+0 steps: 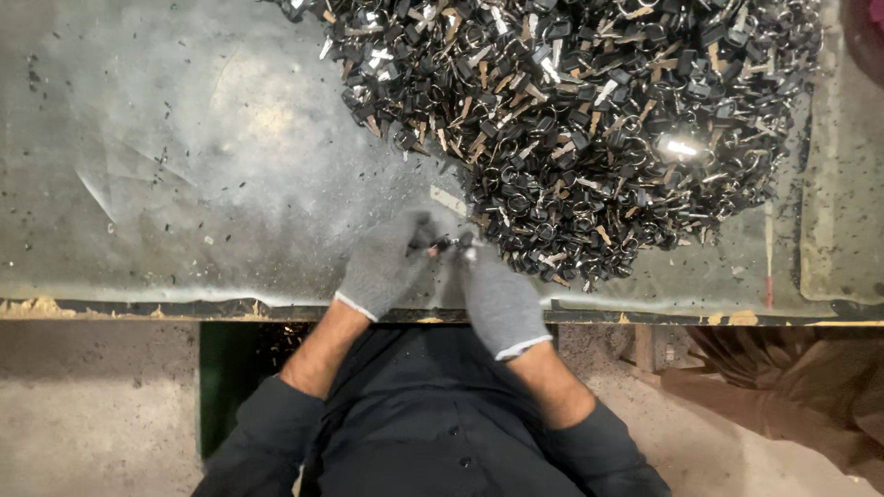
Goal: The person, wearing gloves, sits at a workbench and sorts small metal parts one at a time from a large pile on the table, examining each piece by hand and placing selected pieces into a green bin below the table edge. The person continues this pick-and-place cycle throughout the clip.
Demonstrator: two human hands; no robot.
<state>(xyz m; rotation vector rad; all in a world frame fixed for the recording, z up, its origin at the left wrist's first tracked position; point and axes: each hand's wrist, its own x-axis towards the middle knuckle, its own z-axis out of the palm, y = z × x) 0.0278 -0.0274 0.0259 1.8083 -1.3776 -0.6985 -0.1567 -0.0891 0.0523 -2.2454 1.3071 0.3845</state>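
Near the front edge of the worn grey table (184,184), both gloved hands meet over one small dark piece (444,245), which sits between their fingertips just above the tabletop. On the left hand (385,265) the thumb and forefinger are pinched onto one end of the piece, while the right hand (497,296) closes its fingertips on the other end; the two gloves nearly touch there. What the piece is exactly cannot be told, as it is tiny and partly hidden by the fingers. Just beyond the right hand, and touching its knuckle side, begins a big heap of black and tan key-like parts with metal rings (580,120), which fills the far right of the table and runs up out of view at the top. Left of the heap the surface lies open, only speckled with dark crumbs and scratches, giving the left hand free room out to that side. Along the near side the table ends in a chipped rim (110,308), with both forearms crossing it; below it shows sawdust-strewn floor (92,414).
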